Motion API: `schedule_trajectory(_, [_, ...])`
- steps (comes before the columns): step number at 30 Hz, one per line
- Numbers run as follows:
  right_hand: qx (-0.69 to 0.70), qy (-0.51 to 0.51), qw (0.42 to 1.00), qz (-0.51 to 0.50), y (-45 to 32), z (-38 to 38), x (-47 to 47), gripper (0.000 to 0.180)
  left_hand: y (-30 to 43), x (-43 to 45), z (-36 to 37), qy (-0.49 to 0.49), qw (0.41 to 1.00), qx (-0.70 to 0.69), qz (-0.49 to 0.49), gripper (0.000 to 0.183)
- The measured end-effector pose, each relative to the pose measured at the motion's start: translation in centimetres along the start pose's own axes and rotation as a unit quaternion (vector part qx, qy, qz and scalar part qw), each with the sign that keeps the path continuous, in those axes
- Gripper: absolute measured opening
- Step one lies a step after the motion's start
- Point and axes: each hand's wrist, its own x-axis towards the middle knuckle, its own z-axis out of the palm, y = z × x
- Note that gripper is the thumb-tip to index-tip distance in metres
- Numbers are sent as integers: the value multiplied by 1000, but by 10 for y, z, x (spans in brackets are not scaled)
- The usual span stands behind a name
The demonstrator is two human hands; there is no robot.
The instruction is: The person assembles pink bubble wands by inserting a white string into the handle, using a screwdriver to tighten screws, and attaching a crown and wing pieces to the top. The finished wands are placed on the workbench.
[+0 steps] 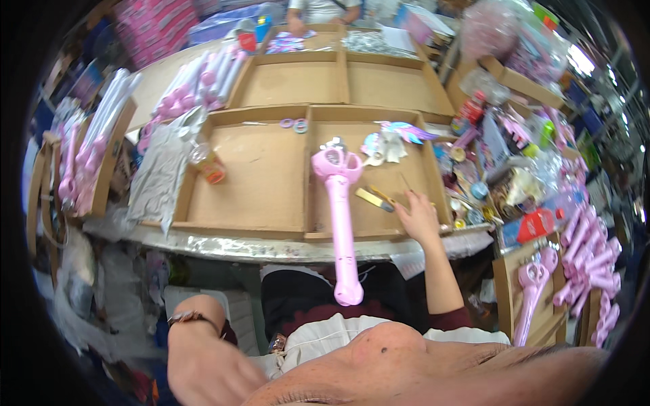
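A pink plastic wand toy point(339, 213) lies in the right compartment of a cardboard tray point(244, 188). Its handle sticks out over the table's front edge towards me. To the right of it, my right hand point(419, 217) reaches down into the tray, its fingers at a yellow-handled tool point(380, 193) and a thin dark tool. Whether the fingers grip either one is unclear. A pale yellow, flat piece point(371, 198) lies by the fingertips. My left hand point(213, 363) is raised close to my face, blurred, with its fingers partly hidden.
Iridescent wing pieces point(406, 133) and crumpled white material lie behind the tools. A plastic cup point(208, 165) stands at the left on a grey cloth point(165, 162). Boxes of pink wand parts point(96, 147) flank the table. Across it, a person's hand point(296, 28) works by another tray.
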Motion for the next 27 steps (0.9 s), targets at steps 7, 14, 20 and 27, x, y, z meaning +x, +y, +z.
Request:
schedule_trajectory(7, [18, 41, 999, -11, 0, 2, -3, 45, -5, 44, 8, 75, 996, 35, 21, 17])
schedule_trajectory(14, [32, 36, 999, -18, 2, 4, -3, 44, 41, 90, 44, -52, 988, 143, 4, 19])
schedule_trajectory(20, [18, 80, 996, -41, 1, 4, -5, 40, 47, 92, 34, -120, 987, 107, 17, 22])
schedule_trajectory(27, [-4, 1, 1000, -11, 3, 2, -2, 38, -13, 12, -7, -380, 906, -188, 2, 29])
